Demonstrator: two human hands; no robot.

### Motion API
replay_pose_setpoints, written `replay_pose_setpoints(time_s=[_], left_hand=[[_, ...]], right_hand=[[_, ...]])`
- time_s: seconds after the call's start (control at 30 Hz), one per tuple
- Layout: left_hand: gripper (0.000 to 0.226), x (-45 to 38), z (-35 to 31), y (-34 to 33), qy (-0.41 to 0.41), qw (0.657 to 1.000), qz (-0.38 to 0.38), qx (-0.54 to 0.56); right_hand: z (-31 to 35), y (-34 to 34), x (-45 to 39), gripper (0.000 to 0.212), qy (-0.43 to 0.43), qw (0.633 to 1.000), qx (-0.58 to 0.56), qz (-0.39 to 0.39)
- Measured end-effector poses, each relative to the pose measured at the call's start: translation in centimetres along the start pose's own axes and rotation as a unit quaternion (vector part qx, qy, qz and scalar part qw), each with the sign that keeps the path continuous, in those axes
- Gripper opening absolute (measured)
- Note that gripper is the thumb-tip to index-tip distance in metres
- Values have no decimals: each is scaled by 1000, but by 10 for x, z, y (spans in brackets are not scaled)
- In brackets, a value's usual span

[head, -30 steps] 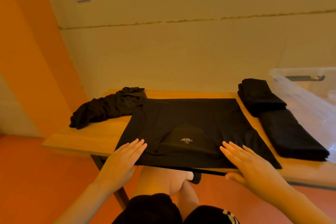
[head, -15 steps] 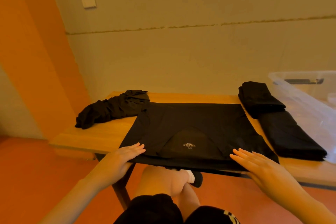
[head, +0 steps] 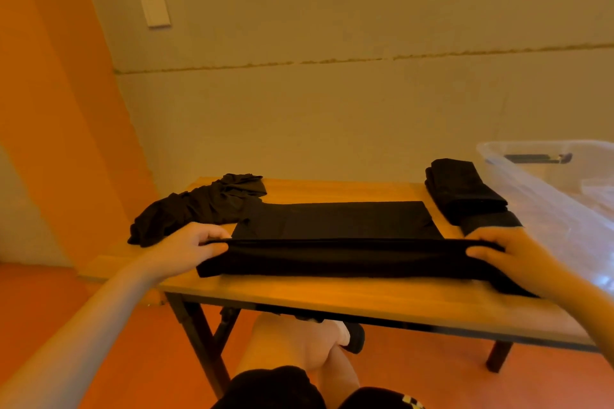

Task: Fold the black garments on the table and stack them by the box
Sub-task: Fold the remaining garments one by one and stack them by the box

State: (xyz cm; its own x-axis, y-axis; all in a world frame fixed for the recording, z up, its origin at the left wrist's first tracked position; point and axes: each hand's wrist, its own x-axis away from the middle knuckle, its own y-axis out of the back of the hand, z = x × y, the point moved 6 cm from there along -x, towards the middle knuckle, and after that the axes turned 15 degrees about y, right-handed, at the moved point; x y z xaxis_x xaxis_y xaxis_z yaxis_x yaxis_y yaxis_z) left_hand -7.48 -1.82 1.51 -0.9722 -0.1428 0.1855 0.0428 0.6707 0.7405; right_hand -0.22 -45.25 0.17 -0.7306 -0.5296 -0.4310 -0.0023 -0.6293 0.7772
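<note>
Gripping the near edge of a black garment [head: 335, 232], the left hand [head: 186, 249] and right hand [head: 508, 256] hold a raised fold above the wooden worktop [head: 332, 299]. Fingers [head: 212, 237] of the left hand curl over the fold's left end with the thumb beneath; those of the right hand clamp the right end likewise. Between the two grips the lifted band of cloth runs straight, and beyond the fingers the rest of the garment lies flat. Just beyond the left fingers sits a crumpled black garment [head: 199, 209]. Beyond the right fingers lies a stack of folded black garments [head: 461, 192], touching the clear plastic box [head: 548, 202] at the worktop's right end.
</note>
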Motion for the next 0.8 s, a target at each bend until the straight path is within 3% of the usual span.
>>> replay_pose_setpoints(time_s=[0.13,0.2,0.27,0.3,0.37,0.4,0.47,0.67,0.8], left_hand=[[32,3,-2,10,1,997,10,73],[40,6,0,11,8,995,36,88],[41,3,5,12,21,993,43,105],[38,0,7,14,29,992,35,118],[30,-10,13,20,42,988,9,146],[27,-15,15,23,49,986,-4,162],[23,-30,18,27,64,979,-30,190],[16,-82,14,35,96,963,-111,227],[10,-123,17,37,130,958,-194,165]], right_hand=[[3,12,-14,10,-25,999,-29,-4],[8,14,-15,52,-45,998,-52,10],[-1,14,-15,68,-66,994,-87,9],[-2,14,-18,61,-70,993,-95,7],[-4,14,-29,16,-97,990,-99,3],[-8,13,-35,6,-99,990,-100,-1],[-17,10,-44,18,-110,990,-93,0],[-54,2,-84,15,-173,983,-54,-7],[-65,-4,-125,16,-189,981,30,-19]])
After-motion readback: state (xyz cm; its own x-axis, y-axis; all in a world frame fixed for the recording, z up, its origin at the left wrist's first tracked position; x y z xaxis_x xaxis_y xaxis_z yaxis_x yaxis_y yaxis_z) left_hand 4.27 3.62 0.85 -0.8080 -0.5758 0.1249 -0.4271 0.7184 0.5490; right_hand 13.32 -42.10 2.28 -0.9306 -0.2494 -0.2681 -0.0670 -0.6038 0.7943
